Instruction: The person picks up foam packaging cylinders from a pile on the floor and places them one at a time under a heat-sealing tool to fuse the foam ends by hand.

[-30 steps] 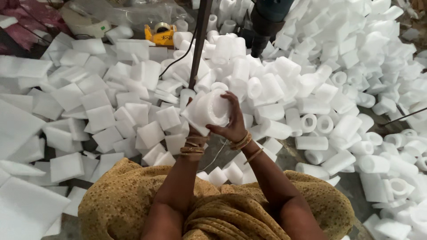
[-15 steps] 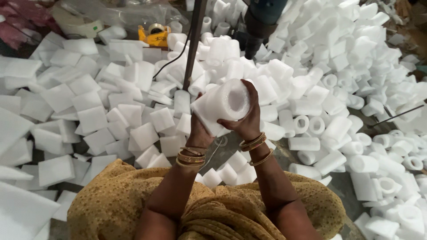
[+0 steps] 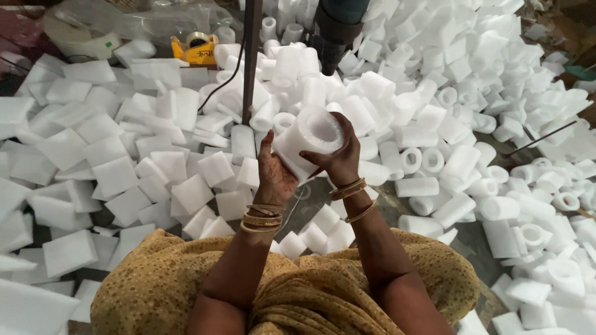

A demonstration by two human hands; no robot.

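You hold a rolled tube of white foam sheet (image 3: 308,139) between your left hand (image 3: 273,177) and right hand (image 3: 340,158); its surface looks soft, matt and faintly ribbed, with thin translucent edges. The flat foam squares (image 3: 112,167) to your left show the same dull, slightly grainy white finish, and the finished foam rolls (image 3: 459,167) to your right look equally matt. Your bangles (image 3: 262,218) are shiny yellow metal. The cloth over your knees (image 3: 155,279) is a mustard woven fabric, matt with a fine speckled print. The upright pole (image 3: 251,59) looks like dark, dull metal. The tape dispenser (image 3: 195,48) is glossy yellow plastic.
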